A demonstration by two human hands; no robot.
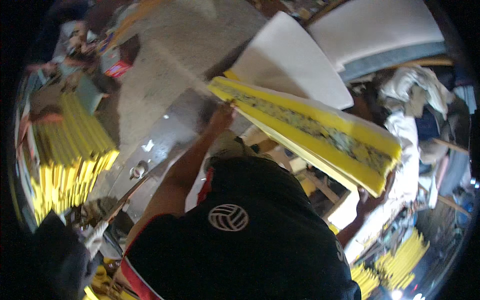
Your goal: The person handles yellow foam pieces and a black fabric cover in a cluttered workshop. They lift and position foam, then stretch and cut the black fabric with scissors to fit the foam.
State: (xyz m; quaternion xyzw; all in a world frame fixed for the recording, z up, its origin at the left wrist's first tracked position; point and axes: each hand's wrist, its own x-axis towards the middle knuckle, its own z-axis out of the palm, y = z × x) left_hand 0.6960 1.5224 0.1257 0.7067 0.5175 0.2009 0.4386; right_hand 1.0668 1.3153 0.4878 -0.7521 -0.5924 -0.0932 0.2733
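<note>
A long layered foam slab [320,131], yellow above and below with a grey speckled middle layer, lies slantwise before me. My left hand [226,114] is closed on its far left end, at the lower edge. Its near right end rests in my right hand [371,201], which grips it from below, partly hidden in shadow. Beneath the slab shows a pale wooden frame [327,187], seen in part behind my dark shirt.
Left stands a tall stack of yellow foam sheets [75,145]. White padded panels [295,60] lie at the back. Crumpled pale cloth [415,90] is heaped on the right, above more yellow foam sheets [402,257]. A tape roll [138,170] lies at left.
</note>
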